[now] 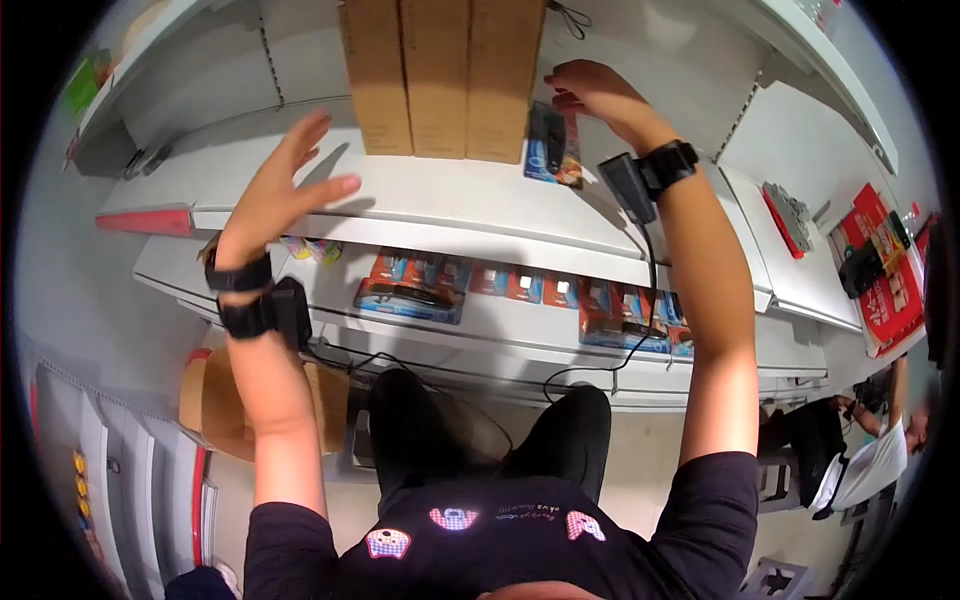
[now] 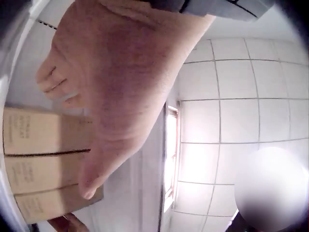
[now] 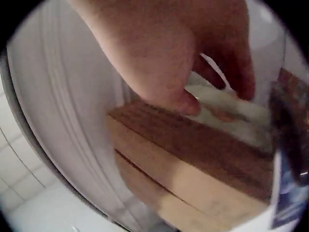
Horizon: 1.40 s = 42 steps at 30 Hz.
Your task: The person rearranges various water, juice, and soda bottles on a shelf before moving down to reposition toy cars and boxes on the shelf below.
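Three tall brown cardboard boxes (image 1: pixel 435 100) stand side by side on the white shelf. Left of them, my left hand (image 1: pixel 275 200) is held over the shelf with fingers extended and thumb out, holding nothing. In the left wrist view that hand (image 2: pixel 116 82) overlaps part of the boxes (image 2: pixel 43 135). My right hand (image 1: pixel 615 105) is bent at the wrist beside the rightmost box, above a blister pack (image 1: pixel 545 165) that leans there. The right wrist view shows its fingers loosely bent with a gap below the thumb, and the thumb tip close by the box (image 3: pixel 193 164).
Several carded packs (image 1: pixel 410 290) lie along the lower shelf. An open carton (image 1: pixel 215 400) stands on the floor at the left. Black cables (image 1: pixel 590 372) trail from both wrist cameras. A red package (image 1: pixel 885 290) is on the right-hand shelf, with another person (image 1: pixel 870 470) behind.
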Each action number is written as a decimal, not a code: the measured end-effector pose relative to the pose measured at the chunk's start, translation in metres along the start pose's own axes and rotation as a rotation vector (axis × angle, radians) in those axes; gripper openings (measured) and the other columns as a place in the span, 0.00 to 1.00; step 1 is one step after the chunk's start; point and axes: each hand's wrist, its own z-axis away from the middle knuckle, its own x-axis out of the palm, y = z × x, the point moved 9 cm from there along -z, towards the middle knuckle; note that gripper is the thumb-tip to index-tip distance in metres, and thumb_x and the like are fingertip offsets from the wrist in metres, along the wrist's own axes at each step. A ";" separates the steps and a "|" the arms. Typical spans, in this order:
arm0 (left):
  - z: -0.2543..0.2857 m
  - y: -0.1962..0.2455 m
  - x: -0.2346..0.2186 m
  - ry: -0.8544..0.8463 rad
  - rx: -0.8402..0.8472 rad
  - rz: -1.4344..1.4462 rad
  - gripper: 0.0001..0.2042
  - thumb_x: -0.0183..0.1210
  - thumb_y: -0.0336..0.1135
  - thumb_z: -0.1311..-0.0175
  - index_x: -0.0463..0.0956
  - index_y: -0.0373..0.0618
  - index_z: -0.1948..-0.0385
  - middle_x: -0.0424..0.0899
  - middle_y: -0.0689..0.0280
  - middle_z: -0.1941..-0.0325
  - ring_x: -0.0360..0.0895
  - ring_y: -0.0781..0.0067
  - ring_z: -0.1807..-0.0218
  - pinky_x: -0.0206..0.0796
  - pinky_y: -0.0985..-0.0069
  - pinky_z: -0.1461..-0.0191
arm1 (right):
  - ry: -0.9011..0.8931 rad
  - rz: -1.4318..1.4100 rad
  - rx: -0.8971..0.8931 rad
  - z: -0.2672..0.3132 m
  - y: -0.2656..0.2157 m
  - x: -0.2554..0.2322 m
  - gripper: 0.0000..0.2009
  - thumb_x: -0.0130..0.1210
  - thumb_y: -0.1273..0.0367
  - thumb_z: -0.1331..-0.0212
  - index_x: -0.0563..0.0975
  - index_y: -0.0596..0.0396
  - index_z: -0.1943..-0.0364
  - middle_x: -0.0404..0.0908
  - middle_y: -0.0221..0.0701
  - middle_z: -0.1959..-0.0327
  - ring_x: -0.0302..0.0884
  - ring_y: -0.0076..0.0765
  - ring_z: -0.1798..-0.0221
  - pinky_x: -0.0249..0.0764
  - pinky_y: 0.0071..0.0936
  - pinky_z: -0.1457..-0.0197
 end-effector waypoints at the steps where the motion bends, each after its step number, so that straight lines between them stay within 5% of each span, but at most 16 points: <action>1: -0.010 -0.007 -0.002 0.011 -0.004 -0.004 0.49 0.71 0.55 0.46 0.55 0.34 0.28 0.64 0.43 0.28 0.68 0.50 0.31 0.61 0.60 0.30 | -0.015 -0.162 -0.013 0.018 -0.024 0.008 0.24 0.60 0.57 0.38 0.75 0.62 0.46 0.83 0.33 0.63 0.83 0.31 0.59 0.78 0.22 0.54; 4: -0.039 -0.033 0.008 0.024 -0.157 0.170 0.50 0.72 0.53 0.45 0.53 0.33 0.28 0.66 0.39 0.31 0.70 0.51 0.33 0.65 0.63 0.32 | -0.252 0.251 0.089 0.030 -0.053 0.030 0.25 0.61 0.58 0.41 0.74 0.62 0.45 0.82 0.32 0.64 0.81 0.27 0.63 0.78 0.22 0.56; 8: -0.069 -0.055 0.033 0.024 -0.263 0.234 0.45 0.75 0.48 0.47 0.59 0.34 0.31 0.72 0.43 0.36 0.75 0.56 0.38 0.70 0.65 0.37 | -0.146 0.382 0.114 0.028 -0.046 0.039 0.26 0.62 0.60 0.43 0.74 0.63 0.45 0.82 0.31 0.66 0.79 0.24 0.66 0.77 0.22 0.60; 9: -0.074 -0.052 0.042 -0.015 -0.249 0.353 0.43 0.76 0.46 0.49 0.63 0.34 0.34 0.74 0.47 0.38 0.77 0.59 0.41 0.71 0.66 0.39 | -0.247 0.336 0.126 0.013 -0.015 0.040 0.27 0.63 0.63 0.44 0.72 0.62 0.41 0.82 0.33 0.62 0.80 0.26 0.62 0.77 0.22 0.58; 12: -0.076 -0.008 0.056 -0.161 -0.129 0.587 0.37 0.77 0.44 0.50 0.70 0.35 0.41 0.80 0.54 0.43 0.80 0.65 0.45 0.72 0.70 0.42 | -0.280 0.126 0.009 0.033 -0.025 0.047 0.34 0.65 0.59 0.44 0.69 0.64 0.37 0.83 0.42 0.53 0.81 0.34 0.56 0.78 0.28 0.53; 16: -0.088 -0.029 0.047 0.017 -0.070 0.247 0.37 0.78 0.48 0.53 0.74 0.35 0.44 0.84 0.58 0.47 0.81 0.68 0.46 0.72 0.74 0.43 | -0.333 0.054 0.012 0.036 -0.026 0.052 0.33 0.65 0.63 0.44 0.67 0.66 0.36 0.83 0.41 0.55 0.80 0.33 0.56 0.79 0.28 0.54; 23: -0.072 -0.035 0.001 -0.014 -0.129 0.041 0.27 0.75 0.41 0.50 0.79 0.43 0.47 0.85 0.61 0.50 0.81 0.70 0.50 0.73 0.72 0.45 | -0.228 0.046 -0.003 0.032 -0.018 0.047 0.32 0.64 0.62 0.43 0.68 0.66 0.37 0.84 0.40 0.60 0.81 0.32 0.63 0.79 0.27 0.60; 26: -0.077 -0.106 -0.030 -0.105 -0.271 0.181 0.28 0.76 0.42 0.51 0.79 0.43 0.47 0.85 0.63 0.50 0.80 0.70 0.48 0.72 0.72 0.44 | -0.227 0.119 0.061 0.036 -0.018 0.049 0.29 0.63 0.64 0.40 0.69 0.61 0.37 0.83 0.36 0.60 0.80 0.28 0.61 0.79 0.26 0.57; 28: -0.081 -0.127 -0.060 -0.072 -0.337 0.172 0.28 0.77 0.41 0.52 0.79 0.43 0.47 0.85 0.64 0.51 0.80 0.70 0.48 0.71 0.70 0.42 | -0.187 0.139 0.028 0.038 -0.023 0.048 0.32 0.63 0.63 0.43 0.67 0.67 0.36 0.84 0.40 0.62 0.81 0.31 0.66 0.78 0.28 0.60; 30: -0.079 -0.190 -0.088 0.000 -0.716 0.109 0.33 0.77 0.42 0.52 0.75 0.41 0.42 0.82 0.61 0.45 0.78 0.67 0.45 0.70 0.66 0.38 | -0.172 0.125 0.018 0.034 -0.016 0.046 0.32 0.63 0.63 0.43 0.68 0.67 0.36 0.85 0.41 0.62 0.81 0.31 0.65 0.79 0.28 0.59; 34: -0.101 -0.243 -0.111 0.036 -0.662 0.067 0.38 0.76 0.43 0.50 0.68 0.39 0.37 0.78 0.59 0.39 0.75 0.64 0.40 0.69 0.62 0.35 | -0.210 0.146 0.007 0.037 -0.020 0.047 0.32 0.63 0.62 0.43 0.68 0.67 0.37 0.85 0.42 0.63 0.83 0.32 0.64 0.79 0.28 0.59; 36: -0.122 -0.264 -0.126 0.169 -0.580 -0.041 0.34 0.77 0.42 0.55 0.74 0.32 0.46 0.85 0.59 0.56 0.80 0.72 0.65 0.72 0.75 0.70 | -0.206 0.181 0.016 0.039 -0.024 0.042 0.32 0.63 0.62 0.43 0.68 0.67 0.37 0.85 0.42 0.63 0.83 0.32 0.64 0.79 0.28 0.59; 38: -0.133 -0.275 -0.133 0.217 -0.648 -0.196 0.33 0.75 0.42 0.52 0.73 0.29 0.46 0.85 0.58 0.56 0.80 0.72 0.66 0.72 0.75 0.70 | -0.248 0.167 0.025 0.040 -0.024 0.045 0.32 0.64 0.61 0.43 0.68 0.67 0.37 0.85 0.42 0.64 0.83 0.32 0.64 0.78 0.28 0.59; 42: -0.154 -0.309 -0.124 0.170 -0.420 -0.044 0.39 0.74 0.49 0.51 0.71 0.26 0.44 0.84 0.53 0.50 0.81 0.61 0.51 0.75 0.70 0.51 | -0.241 0.139 0.023 0.039 -0.020 0.047 0.32 0.65 0.61 0.43 0.68 0.67 0.38 0.85 0.41 0.64 0.83 0.31 0.65 0.78 0.27 0.61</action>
